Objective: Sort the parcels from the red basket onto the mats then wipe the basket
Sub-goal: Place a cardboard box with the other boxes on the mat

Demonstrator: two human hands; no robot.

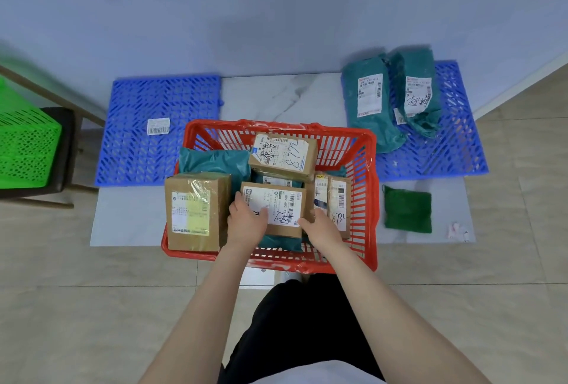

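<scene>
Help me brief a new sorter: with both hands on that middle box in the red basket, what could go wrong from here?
1. The cardboard box is held by the left hand and right hand among tightly packed parcels; lifting may drag neighbours, like the narrow box beside it.
2. The large box leans at the red basket rim and could tip out.
3. Teal bags fill the right mat; mis-sorting there is possible.

Left hand (246,220) and right hand (322,226) extended forward; fingers curled.
</scene>
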